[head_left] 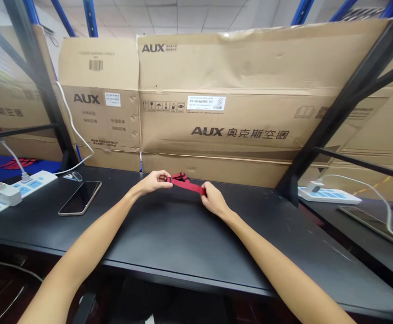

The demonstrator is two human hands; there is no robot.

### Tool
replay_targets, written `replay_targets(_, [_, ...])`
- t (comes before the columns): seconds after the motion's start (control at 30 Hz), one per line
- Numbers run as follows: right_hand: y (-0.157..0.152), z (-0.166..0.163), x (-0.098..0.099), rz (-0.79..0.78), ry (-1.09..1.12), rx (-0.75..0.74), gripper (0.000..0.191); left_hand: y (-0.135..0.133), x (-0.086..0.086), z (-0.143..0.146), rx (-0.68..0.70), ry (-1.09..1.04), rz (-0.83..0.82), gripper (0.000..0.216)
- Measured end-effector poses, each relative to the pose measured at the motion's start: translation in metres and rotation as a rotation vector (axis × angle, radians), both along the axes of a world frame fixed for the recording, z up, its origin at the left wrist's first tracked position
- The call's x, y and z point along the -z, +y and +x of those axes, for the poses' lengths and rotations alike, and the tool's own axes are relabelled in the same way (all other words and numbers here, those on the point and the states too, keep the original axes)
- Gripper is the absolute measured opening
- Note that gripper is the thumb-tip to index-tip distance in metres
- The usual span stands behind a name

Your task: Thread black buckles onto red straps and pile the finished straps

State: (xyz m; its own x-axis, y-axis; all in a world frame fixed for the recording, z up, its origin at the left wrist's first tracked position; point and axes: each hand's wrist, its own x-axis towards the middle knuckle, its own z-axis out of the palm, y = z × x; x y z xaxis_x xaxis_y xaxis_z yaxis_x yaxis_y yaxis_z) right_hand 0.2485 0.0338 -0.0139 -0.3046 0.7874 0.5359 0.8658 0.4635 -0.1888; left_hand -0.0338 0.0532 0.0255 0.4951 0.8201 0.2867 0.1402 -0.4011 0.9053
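Observation:
A red webbing strap [187,185] with black fittings stretches between my two hands, a little above the black table. My left hand [155,181] pinches its left end, next to a small black buckle or slider. On the other side, my right hand [213,198] is closed round the right end, thumb on top. Behind the stretched part, more red strap with black pieces [182,177] is bunched up; how it joins on is partly hidden.
The black table [183,243] carries a smartphone [80,198] and a white power strip [37,182] on the left. Cardboard boxes [213,135] wall off the back. Black metal frame bars [334,103] slope at both sides. Another power strip [328,195] lies right.

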Motion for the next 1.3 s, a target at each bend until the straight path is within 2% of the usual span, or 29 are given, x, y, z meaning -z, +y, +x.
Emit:
replay_targets(0.13, [0.003,0.003,0.008,-0.070,-0.122,-0.047,0.014,0.001,0.001,-0.004,0.045,-0.109,-0.113,0.040])
replay_targets(0.33, [0.001,0.004,0.006,-0.025,-0.217,-0.007,0.012,-0.009,-0.004,0.002,0.085,-0.063,-0.140,0.040])
replay_targets(0.5, [-0.010,-0.004,-0.003,-0.003,-0.158,-0.077,0.024,-0.015,-0.002,0.015,0.118,-0.037,-0.116,0.048])
replay_targets(0.7, [-0.024,-0.026,-0.005,0.003,0.035,-0.217,0.017,-0.020,0.005,0.029,0.171,-0.055,-0.136,0.055])
replay_targets(0.9, [-0.026,-0.031,0.001,-0.051,0.189,-0.300,0.029,-0.023,0.002,0.025,0.285,-0.111,-0.214,0.049])
replay_targets(1.0, [-0.029,-0.032,0.001,-0.012,0.232,-0.318,0.027,-0.022,0.002,0.023,0.254,-0.149,-0.222,0.048])
replay_targets(1.17, [-0.042,-0.044,-0.006,0.047,0.267,-0.347,0.056,-0.024,0.007,0.032,0.218,-0.146,-0.229,0.046])
replay_targets(1.23, [-0.045,-0.049,-0.007,0.054,0.234,-0.371,0.056,-0.027,0.009,0.038,0.242,-0.127,-0.225,0.044])
replay_targets(1.3, [-0.047,-0.052,-0.006,0.061,0.208,-0.390,0.047,-0.030,0.011,0.043,0.258,-0.110,-0.220,0.042])
